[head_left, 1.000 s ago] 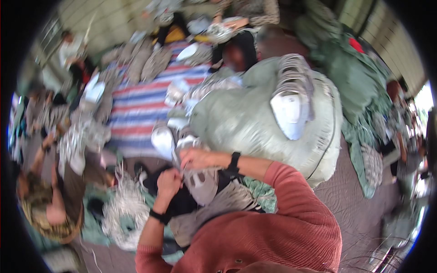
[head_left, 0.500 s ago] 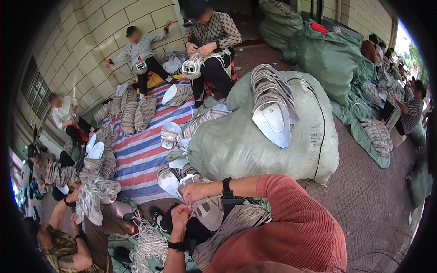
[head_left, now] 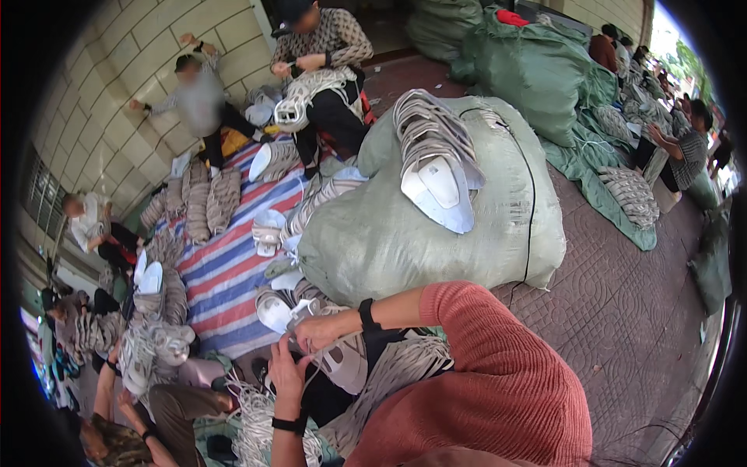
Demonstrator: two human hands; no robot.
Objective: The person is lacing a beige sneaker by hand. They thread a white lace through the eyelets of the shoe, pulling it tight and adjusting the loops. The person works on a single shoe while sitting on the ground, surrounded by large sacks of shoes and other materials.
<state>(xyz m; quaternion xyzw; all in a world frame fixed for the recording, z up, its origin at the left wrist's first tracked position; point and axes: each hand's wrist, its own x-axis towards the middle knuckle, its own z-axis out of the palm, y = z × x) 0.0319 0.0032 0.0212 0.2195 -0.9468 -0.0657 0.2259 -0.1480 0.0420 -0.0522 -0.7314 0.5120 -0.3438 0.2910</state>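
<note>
A grey-and-white shoe upper (head_left: 345,366) rests on my lap. My right hand (head_left: 317,333) bends over its lacing end, fingers closed on a shoelace. Close beside it, on the left, my left hand (head_left: 288,377) pinches toward the same lace; its fingertips partly overlap the right hand's. A pale lace loop (head_left: 313,372) hangs between my left hand and the upper. Along my right side lies a thick bundle of grey-beige shoelaces (head_left: 393,381).
A big pale-green sack (head_left: 436,261) stands ahead, bearing a stack of shoe uppers (head_left: 436,140). A striped sheet (head_left: 226,284) holds more uppers (head_left: 222,198). White laces (head_left: 253,416) are heaped at left. A co-worker (head_left: 117,436) sits near left; several others work further off.
The view has shifted slightly. My hands have drawn together at the upper's lacing end, where a lace was stretched between them before. The far-left co-worker's raised arm has moved.
</note>
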